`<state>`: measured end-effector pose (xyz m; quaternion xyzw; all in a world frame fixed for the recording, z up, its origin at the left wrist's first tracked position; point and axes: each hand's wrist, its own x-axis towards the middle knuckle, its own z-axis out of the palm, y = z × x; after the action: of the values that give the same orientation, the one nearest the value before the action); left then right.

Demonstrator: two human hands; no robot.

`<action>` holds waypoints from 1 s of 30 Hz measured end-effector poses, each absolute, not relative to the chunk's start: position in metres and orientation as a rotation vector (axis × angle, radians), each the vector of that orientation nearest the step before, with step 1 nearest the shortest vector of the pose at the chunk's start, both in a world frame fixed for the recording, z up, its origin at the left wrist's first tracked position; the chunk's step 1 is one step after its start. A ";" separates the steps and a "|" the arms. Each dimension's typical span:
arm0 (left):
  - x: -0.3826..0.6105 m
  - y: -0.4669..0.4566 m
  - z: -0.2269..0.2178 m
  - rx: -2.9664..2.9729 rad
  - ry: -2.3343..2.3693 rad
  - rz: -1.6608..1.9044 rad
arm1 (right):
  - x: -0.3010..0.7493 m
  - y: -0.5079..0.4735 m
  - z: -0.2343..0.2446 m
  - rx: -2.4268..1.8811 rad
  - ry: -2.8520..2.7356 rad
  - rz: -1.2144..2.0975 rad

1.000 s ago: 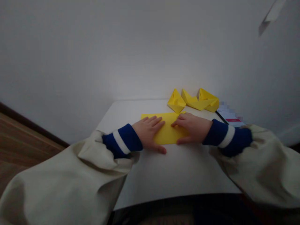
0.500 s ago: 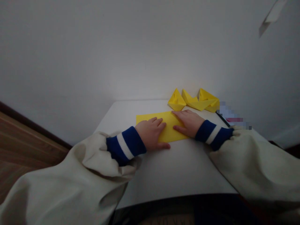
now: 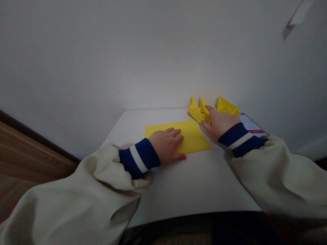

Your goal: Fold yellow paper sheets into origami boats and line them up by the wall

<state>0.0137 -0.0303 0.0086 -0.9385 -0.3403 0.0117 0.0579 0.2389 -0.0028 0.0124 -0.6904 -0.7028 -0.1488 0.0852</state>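
Observation:
A folded yellow sheet of paper [image 3: 194,137] lies flat on the white table. My left hand [image 3: 166,144] rests on its left half, palm down, fingers spread. Beyond its right side, my right hand [image 3: 221,120] has the right end of a yellow paper boat [image 3: 196,114] between thumb and index finger; its other fingers are hidden. Behind that boat, the peak of a second paper boat [image 3: 203,103] shows, partly covered by the hand. Farther right stands another paper boat [image 3: 226,104].
The white tabletop [image 3: 199,187] meets a grey-white wall [image 3: 153,58] at the back. A printed sheet or card [image 3: 249,124] lies at the right edge, partly under my right sleeve. Brown wooden furniture [image 3: 30,160] stands at the left.
My right hand has left the folded paper and moved right and back to the paper boats. The leftmost boat has turned and shifted right. My left hand has stayed on the paper.

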 end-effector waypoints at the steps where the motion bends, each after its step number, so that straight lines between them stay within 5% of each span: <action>1: 0.014 -0.030 0.008 -2.855 -0.995 0.022 | 0.241 -0.002 0.014 -2.092 -2.080 -0.475; 30: 0.021 -0.029 0.009 -2.937 -0.734 0.012 | 0.249 0.018 0.006 -1.665 -2.150 -0.063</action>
<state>0.0209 -0.0286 0.0086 -0.9686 -0.2420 0.0038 0.0568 0.2488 0.0180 0.0056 -0.5984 -0.7730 -0.0228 0.2092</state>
